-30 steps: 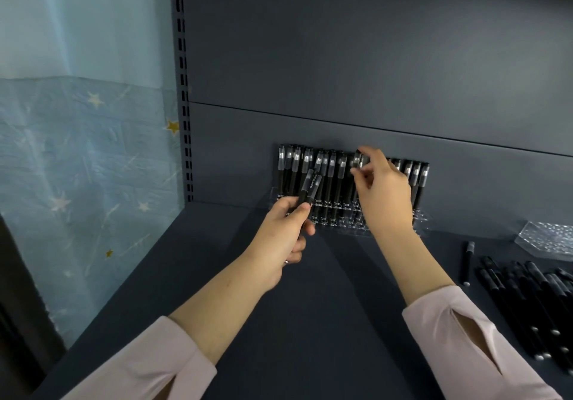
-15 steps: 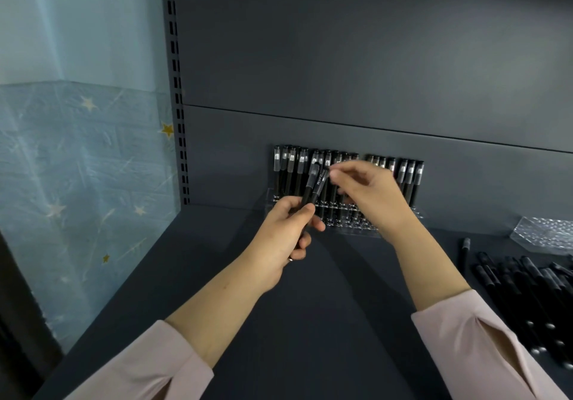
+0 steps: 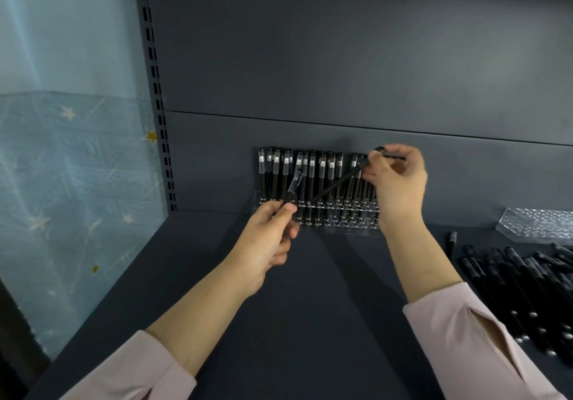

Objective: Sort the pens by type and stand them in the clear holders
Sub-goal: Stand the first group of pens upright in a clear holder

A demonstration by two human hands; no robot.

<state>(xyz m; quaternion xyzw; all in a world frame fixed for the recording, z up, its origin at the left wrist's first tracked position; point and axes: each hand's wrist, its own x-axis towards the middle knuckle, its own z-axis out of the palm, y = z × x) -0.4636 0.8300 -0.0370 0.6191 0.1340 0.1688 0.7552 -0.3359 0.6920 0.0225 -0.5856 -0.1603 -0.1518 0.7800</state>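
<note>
Presently both hands work at the back of a dark grey shelf [image 3: 310,322], where a clear holder [image 3: 356,224] stands against the back panel [image 3: 310,58]. A row of standing pens [image 3: 321,176], black with clear caps, fills the holder upright, packed closely side by side, with a narrow gap right of the middle.

The left hand [image 3: 266,241] is curled round the lower part of a clear-capped pen [image 3: 294,182], thumb on top. That pen points up and slightly right, and its cap overlaps the standing row from this view.

The right hand [image 3: 398,182] pinches a black pen [image 3: 335,185] near its upper end between thumb and fingers. This pen slants steeply, with its upper end at the hand and its lower end down and to the left, close above the holder's top. Whether the tip touches the holder cannot be told.

To the right, a pile of loose black pens [image 3: 527,291] lies flat on the shelf, and a single pen [image 3: 451,243] lies just left of the pile. A second clear holder [image 3: 539,226] sits behind the pile at the right edge.

Pale pink sleeves [image 3: 465,337] cover both forearms partway. A slotted metal upright [image 3: 155,89] runs down the shelf's left side, and beyond it hangs a blue star-patterned wall covering [image 3: 62,182].
</note>
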